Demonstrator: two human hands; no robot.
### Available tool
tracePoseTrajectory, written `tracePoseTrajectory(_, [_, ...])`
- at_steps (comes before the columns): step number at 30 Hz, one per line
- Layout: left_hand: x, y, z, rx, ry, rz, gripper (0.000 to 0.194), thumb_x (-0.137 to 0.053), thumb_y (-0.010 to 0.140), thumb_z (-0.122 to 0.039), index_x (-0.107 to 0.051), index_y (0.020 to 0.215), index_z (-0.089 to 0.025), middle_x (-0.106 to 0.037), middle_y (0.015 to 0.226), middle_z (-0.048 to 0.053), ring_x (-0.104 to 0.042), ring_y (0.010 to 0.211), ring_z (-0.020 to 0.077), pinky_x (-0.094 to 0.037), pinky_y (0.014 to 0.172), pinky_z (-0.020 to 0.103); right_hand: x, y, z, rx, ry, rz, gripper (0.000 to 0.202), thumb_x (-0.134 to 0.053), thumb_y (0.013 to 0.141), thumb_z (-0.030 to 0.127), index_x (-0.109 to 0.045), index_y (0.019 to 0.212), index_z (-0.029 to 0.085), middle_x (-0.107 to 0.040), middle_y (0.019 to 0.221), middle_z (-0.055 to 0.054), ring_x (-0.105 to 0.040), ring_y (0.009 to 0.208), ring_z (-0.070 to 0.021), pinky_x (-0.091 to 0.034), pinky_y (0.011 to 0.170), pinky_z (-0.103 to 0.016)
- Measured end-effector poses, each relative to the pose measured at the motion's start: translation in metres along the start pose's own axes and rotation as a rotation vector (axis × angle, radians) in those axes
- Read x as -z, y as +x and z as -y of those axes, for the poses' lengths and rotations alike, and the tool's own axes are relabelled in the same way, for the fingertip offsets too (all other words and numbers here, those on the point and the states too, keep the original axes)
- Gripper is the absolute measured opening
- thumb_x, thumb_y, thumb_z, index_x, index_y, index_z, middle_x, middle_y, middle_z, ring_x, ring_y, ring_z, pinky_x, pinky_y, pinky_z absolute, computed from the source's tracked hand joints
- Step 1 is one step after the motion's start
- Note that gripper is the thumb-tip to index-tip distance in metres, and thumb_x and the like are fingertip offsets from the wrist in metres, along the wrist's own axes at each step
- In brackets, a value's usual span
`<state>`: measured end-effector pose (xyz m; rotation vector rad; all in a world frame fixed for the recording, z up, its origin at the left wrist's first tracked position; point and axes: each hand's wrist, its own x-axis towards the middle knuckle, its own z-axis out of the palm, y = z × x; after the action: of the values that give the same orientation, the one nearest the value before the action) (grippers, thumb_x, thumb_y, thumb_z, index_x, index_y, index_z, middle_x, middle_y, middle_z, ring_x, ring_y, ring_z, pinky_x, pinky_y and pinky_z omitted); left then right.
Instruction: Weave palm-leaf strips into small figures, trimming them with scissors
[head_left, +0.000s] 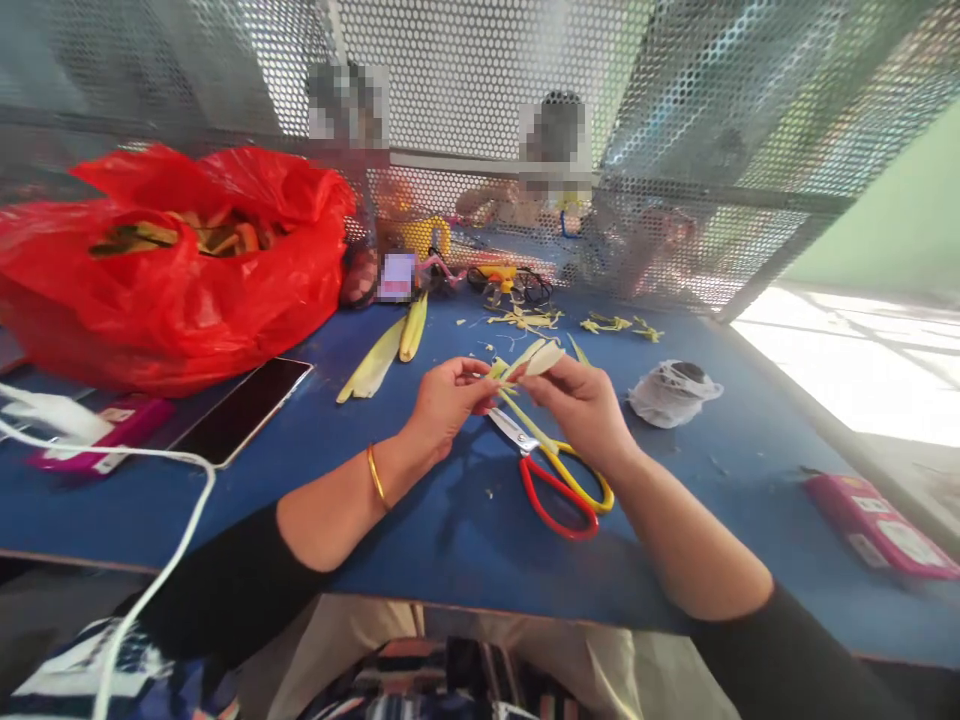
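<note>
Above the middle of the blue table, my left hand (442, 400) and my right hand (589, 405) meet at their fingertips. Both pinch pale yellow-green strips of what looks like corn husk (541, 358). A broader piece pokes out by the right fingers, and a thin strip trails down over the scissors. Those scissors (517, 432), with one red and one yellow handle, lie just below the hands, their tips hidden behind the left fingers. Longer husk pieces (379, 360) lie beyond my left hand.
A red plastic bag (247, 310) with husks inside stands at the left, near a phone (247, 410) and a white cable (196, 505). Husk scraps (525, 318) lie at the back before a perforated metal screen (465, 60). A white-wrapped bundle (667, 400) and a pink box (877, 525) are rightward.
</note>
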<state>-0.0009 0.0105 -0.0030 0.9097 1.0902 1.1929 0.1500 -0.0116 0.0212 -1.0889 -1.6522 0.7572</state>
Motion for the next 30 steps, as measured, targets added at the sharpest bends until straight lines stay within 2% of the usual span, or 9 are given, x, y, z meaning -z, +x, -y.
tracePoseTrajectory(3, [0.000, -0.001, 0.000, -0.007, 0.030, 0.042, 0.022, -0.076, 0.062, -0.015, -0.060, 0.077, -0.016, -0.062, 0.055, -0.003, -0.058, 0.049, 0.0104, -0.043, 0.049, 0.021, -0.001, 0.000, -0.001, 0.025, 0.056, -0.120, 0.027, -0.056, 0.084, 0.045, -0.063, 0.076, 0.021, -0.057, 0.076, -0.001, -0.047, 0.064, -0.0121, -0.040, 0.060, -0.027])
tracePoseTrajectory(5, [0.000, -0.001, 0.000, -0.010, 0.042, 0.048, 0.020, -0.076, 0.063, -0.015, -0.060, 0.076, -0.016, -0.063, 0.056, -0.003, -0.057, 0.050, 0.0103, -0.042, 0.049, 0.021, 0.000, 0.001, 0.000, -0.011, 0.130, -0.140, 0.028, -0.054, 0.085, 0.048, -0.061, 0.080, 0.021, -0.057, 0.074, 0.000, -0.045, 0.058, -0.0107, -0.038, 0.056, -0.026])
tracePoseTrajectory(8, [0.001, 0.000, 0.001, -0.020, 0.045, 0.022, 0.020, -0.076, 0.063, -0.015, -0.060, 0.076, -0.016, -0.062, 0.056, -0.003, -0.057, 0.050, 0.0101, -0.040, 0.048, 0.021, 0.003, 0.004, 0.000, -0.170, 0.134, -0.058, 0.032, -0.059, 0.079, 0.051, -0.058, 0.071, 0.020, -0.051, 0.061, 0.003, -0.038, 0.050, -0.0091, -0.031, 0.050, -0.025])
tracePoseTrajectory(12, [0.000, 0.000, 0.000, -0.028, 0.073, 0.000, 0.023, -0.079, 0.062, -0.019, -0.060, 0.074, -0.017, -0.061, 0.057, -0.004, -0.057, 0.051, 0.0097, -0.039, 0.049, 0.021, 0.006, 0.007, -0.006, -0.343, 0.002, 0.096, 0.034, -0.060, 0.075, 0.049, -0.055, 0.061, 0.019, -0.037, 0.049, 0.006, -0.030, 0.047, -0.0085, -0.023, 0.047, -0.025])
tracePoseTrajectory(18, [-0.001, -0.002, 0.000, -0.064, 0.137, 0.010, 0.031, -0.085, 0.056, -0.028, -0.061, 0.073, -0.017, -0.061, 0.058, -0.004, -0.057, 0.053, 0.0103, -0.040, 0.051, 0.021, 0.001, 0.006, -0.015, -0.389, -0.054, 0.176, 0.026, -0.053, 0.071, 0.040, -0.054, 0.056, 0.019, -0.041, 0.052, 0.005, -0.031, 0.050, -0.0088, -0.024, 0.050, -0.026])
tracePoseTrajectory(25, [-0.003, -0.005, 0.001, -0.084, 0.178, 0.019, 0.021, -0.080, 0.061, -0.020, -0.063, 0.072, -0.016, -0.063, 0.058, -0.003, -0.057, 0.053, 0.0103, -0.041, 0.052, 0.022, -0.001, 0.007, -0.017, -0.416, -0.079, 0.141, 0.025, -0.053, 0.070, 0.039, -0.054, 0.055, 0.018, -0.043, 0.052, 0.005, -0.033, 0.050, -0.0090, -0.025, 0.051, -0.026])
tracePoseTrajectory(30, [-0.002, -0.006, 0.004, -0.178, 0.241, 0.061, 0.017, -0.079, 0.062, -0.019, -0.064, 0.070, -0.017, -0.064, 0.061, -0.003, -0.058, 0.058, 0.0107, -0.045, 0.057, 0.022, -0.003, 0.004, -0.017, -0.380, -0.109, 0.114, 0.022, -0.057, 0.074, 0.037, -0.056, 0.063, 0.018, -0.043, 0.049, 0.006, -0.036, 0.045, -0.0079, -0.027, 0.047, -0.024])
